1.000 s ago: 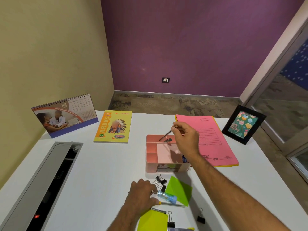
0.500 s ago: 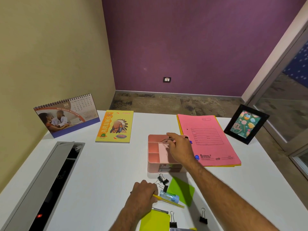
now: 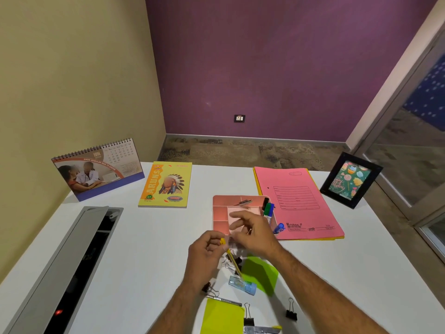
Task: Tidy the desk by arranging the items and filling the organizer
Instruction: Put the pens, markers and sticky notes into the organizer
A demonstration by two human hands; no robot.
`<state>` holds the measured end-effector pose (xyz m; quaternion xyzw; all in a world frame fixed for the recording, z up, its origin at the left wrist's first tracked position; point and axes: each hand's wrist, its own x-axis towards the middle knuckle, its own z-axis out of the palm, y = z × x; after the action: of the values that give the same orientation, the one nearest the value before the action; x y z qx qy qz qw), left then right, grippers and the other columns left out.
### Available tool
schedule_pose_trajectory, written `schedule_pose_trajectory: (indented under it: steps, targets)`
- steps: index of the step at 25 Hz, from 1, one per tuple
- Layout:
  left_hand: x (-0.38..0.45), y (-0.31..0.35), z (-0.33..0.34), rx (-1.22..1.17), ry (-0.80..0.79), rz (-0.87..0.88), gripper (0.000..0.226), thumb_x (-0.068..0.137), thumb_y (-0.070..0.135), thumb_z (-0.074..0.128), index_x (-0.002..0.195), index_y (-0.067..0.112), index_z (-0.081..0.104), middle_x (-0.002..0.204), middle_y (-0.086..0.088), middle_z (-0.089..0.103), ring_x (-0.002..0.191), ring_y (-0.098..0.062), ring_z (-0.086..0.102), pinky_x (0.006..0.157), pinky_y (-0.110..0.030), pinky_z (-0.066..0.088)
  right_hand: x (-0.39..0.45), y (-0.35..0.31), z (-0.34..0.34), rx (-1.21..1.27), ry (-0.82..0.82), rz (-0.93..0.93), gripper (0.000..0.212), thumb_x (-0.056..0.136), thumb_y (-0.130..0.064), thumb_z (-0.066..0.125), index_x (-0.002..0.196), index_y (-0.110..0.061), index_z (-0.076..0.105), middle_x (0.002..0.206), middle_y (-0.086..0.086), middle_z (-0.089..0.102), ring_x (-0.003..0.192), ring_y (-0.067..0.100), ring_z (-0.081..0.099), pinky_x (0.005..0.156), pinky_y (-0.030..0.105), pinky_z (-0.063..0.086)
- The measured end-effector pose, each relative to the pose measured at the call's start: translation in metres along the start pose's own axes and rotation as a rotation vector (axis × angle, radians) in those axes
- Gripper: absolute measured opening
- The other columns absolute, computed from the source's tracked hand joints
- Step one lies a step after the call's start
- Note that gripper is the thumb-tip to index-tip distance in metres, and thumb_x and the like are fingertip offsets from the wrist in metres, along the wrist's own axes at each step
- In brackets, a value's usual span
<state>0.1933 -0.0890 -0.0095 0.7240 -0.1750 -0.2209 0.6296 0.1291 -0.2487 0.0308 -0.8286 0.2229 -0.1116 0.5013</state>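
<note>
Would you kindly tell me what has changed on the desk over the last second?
The right hand let go of the dark pen into the pink organizer and drew back toward the left hand. The left hand lifted the yellow pencil off the desk and holds it in its grip. Calendar, notebook, pink folder and photo frame stayed put.
</note>
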Motion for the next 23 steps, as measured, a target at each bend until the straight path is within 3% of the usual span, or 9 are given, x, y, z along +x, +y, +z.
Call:
schedule_pose_trajectory:
  steps: [1,3,6,9,12,14,17,20,23]
  targets:
    - [0.002,0.003,0.001,-0.047,0.029,-0.012,0.027,0.078,0.005,0.078,0.089,0.028,0.071,0.079,-0.002,0.066,0.076,-0.026,0.065,0.069,-0.037,0.061,-0.003,0.003,0.002,0.008,-0.069,0.017,0.053,0.070,-0.012,0.069,0.121,-0.024,0.062,0.088,-0.003,0.075,0.060,0.012,0.057,0.062,0.036,0.056]
    - [0.002,0.011,0.004,-0.100,0.073,-0.009,0.025,0.078,0.004,0.078,0.091,0.024,0.071,0.083,-0.005,0.069,0.073,-0.017,0.067,0.062,-0.029,0.059,-0.008,0.008,0.006,-0.009,-0.148,0.029,0.062,0.067,-0.015,0.065,0.128,-0.025,0.058,0.085,-0.001,0.076,0.061,0.010,0.059,0.063,0.030,0.055]
    - [0.001,0.016,0.005,-0.121,0.086,0.025,0.025,0.079,0.003,0.077,0.094,0.022,0.070,0.086,-0.003,0.071,0.072,-0.005,0.066,0.063,-0.021,0.055,-0.011,0.010,0.013,-0.095,-0.141,0.010,0.059,0.069,-0.021,0.062,0.127,-0.026,0.059,0.075,0.003,0.071,0.061,0.007,0.058,0.065,0.029,0.054]
    - [-0.003,0.010,0.001,-0.058,0.086,-0.010,0.030,0.078,0.014,0.080,0.100,0.027,0.065,0.088,0.001,0.071,0.077,-0.011,0.068,0.065,-0.027,0.057,-0.013,0.005,0.010,-0.120,-0.094,-0.015,0.053,0.070,-0.018,0.066,0.121,-0.031,0.062,0.072,0.000,0.070,0.063,0.006,0.061,0.065,0.030,0.056]
    - [-0.012,-0.012,-0.007,0.088,-0.137,-0.105,0.025,0.073,0.022,0.083,0.087,0.027,0.064,0.079,-0.002,0.066,0.075,-0.021,0.068,0.065,-0.036,0.057,-0.010,-0.003,0.000,-0.084,0.062,-0.057,0.055,0.072,-0.008,0.064,0.121,-0.034,0.060,0.066,-0.006,0.059,0.058,0.005,0.053,0.058,0.026,0.051]
    - [-0.017,-0.027,-0.011,0.373,-0.365,-0.096,0.025,0.068,0.031,0.083,0.084,0.027,0.064,0.076,0.000,0.064,0.075,-0.018,0.068,0.073,-0.041,0.059,-0.003,-0.006,-0.007,-0.065,0.205,-0.101,0.052,0.077,-0.003,0.064,0.117,-0.036,0.061,0.064,-0.006,0.055,0.058,0.008,0.052,0.054,0.027,0.049]
    - [-0.020,-0.038,-0.009,1.007,-0.611,0.041,0.041,0.066,0.051,0.078,0.099,0.032,0.066,0.094,0.008,0.067,0.096,-0.013,0.056,0.084,-0.034,0.047,0.012,-0.013,-0.017,-0.032,0.394,-0.173,0.036,0.083,-0.005,0.066,0.109,-0.030,0.065,0.073,-0.011,0.065,0.067,0.008,0.062,0.059,0.025,0.055]
    - [-0.020,-0.045,-0.001,1.176,-0.695,0.104,0.039,0.075,0.047,0.076,0.106,0.027,0.066,0.107,0.004,0.066,0.107,-0.018,0.050,0.088,-0.036,0.035,0.024,-0.021,-0.022,-0.060,0.464,-0.225,0.028,0.091,-0.011,0.062,0.117,-0.022,0.064,0.086,-0.006,0.071,0.079,0.007,0.068,0.069,0.023,0.056]
    - [-0.022,-0.047,0.004,1.280,-0.680,0.169,0.029,0.080,0.043,0.073,0.102,0.024,0.069,0.109,0.002,0.065,0.108,-0.021,0.049,0.090,-0.039,0.033,0.037,-0.019,-0.019,-0.175,0.432,-0.209,0.027,0.097,-0.019,0.053,0.123,-0.021,0.060,0.095,-0.002,0.072,0.083,0.014,0.068,0.073,0.031,0.056]
